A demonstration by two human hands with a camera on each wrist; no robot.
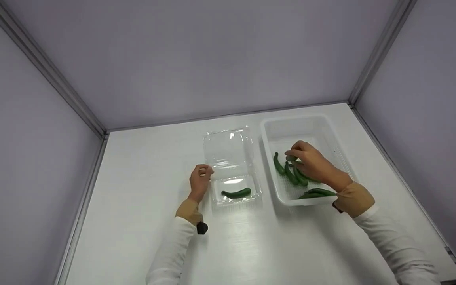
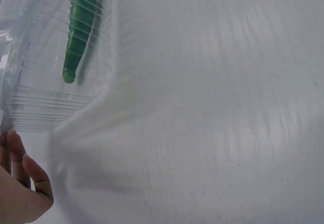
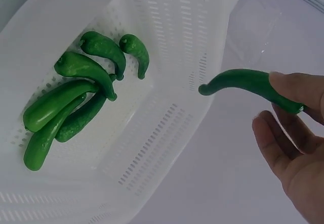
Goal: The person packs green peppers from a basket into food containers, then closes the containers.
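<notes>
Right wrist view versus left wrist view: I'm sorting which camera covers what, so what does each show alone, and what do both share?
Only the right wrist view shows the right hand pinching a green pepper above the white basket holding more peppers. Only the left wrist view shows the left hand beside the clear clamshell box containing one pepper. Both show the white tabletop.
</notes>
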